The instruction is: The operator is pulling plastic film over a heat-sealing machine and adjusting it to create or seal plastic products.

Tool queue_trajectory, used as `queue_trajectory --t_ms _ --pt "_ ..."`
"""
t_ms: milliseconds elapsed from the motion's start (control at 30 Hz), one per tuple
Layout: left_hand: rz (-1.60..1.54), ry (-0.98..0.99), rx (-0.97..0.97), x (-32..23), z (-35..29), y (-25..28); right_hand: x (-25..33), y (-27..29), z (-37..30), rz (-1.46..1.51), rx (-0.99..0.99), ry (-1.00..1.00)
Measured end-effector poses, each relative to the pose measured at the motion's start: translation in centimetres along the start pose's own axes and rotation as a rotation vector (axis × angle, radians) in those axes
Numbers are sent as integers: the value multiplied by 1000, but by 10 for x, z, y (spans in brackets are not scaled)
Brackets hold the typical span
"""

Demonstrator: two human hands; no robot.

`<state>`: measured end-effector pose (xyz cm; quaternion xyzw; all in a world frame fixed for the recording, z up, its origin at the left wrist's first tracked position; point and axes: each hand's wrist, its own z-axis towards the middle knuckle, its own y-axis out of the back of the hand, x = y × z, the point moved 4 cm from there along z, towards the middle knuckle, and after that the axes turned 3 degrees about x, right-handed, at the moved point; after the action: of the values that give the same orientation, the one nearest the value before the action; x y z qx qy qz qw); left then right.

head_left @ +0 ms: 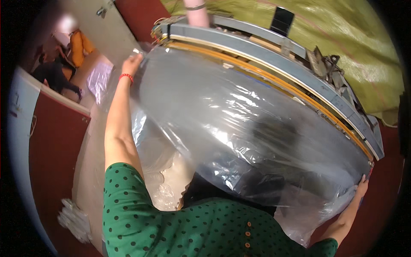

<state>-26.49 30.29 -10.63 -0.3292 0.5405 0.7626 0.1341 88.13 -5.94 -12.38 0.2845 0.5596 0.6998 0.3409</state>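
A wide sheet of clear plastic film (205, 111) is stretched between my two hands and hangs down in front of my body, shiny and creased. Up at the left, my left hand (132, 63), with a red bead bracelet at the wrist, is closed on the film's upper left edge. My right hand (362, 186) grips the film's edge at the far right, its fingers partly hidden. Just beyond the film runs a long grey metal machine (239, 45) with an orange bar (274, 75) along its near side.
Behind the machine hangs a yellow-green sheet (342, 34). A pink tube (197, 13) rises from the machine. At left are a door (102, 25), a dark red panel (55, 141) and a bundle of plastic (73, 220) on the floor. People (55, 73) are in the room beyond.
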Motion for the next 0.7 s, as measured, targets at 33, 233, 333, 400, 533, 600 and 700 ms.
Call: queue_trajectory --t_ms 33,233,333,400,533,600,700 --pt "-21 12 10 -3 -1 1 -31 6 15 240 24 -32" --pt "27 100 -311 148 -101 30 3 76 27 359 -197 30" --pt "407 -36 -58 201 -171 -62 41 66 49 440 9 236" --pt "427 -207 -264 186 -210 -73 79 81 37 458 -55 438" --pt "498 114 -84 182 -270 -1 226 119 -30 403 -96 775" --pt "475 115 -192 190 -285 35 273 132 -58 417 -94 833" --pt "208 260 -648 224 -311 111 335 144 -97 528 -2 899"
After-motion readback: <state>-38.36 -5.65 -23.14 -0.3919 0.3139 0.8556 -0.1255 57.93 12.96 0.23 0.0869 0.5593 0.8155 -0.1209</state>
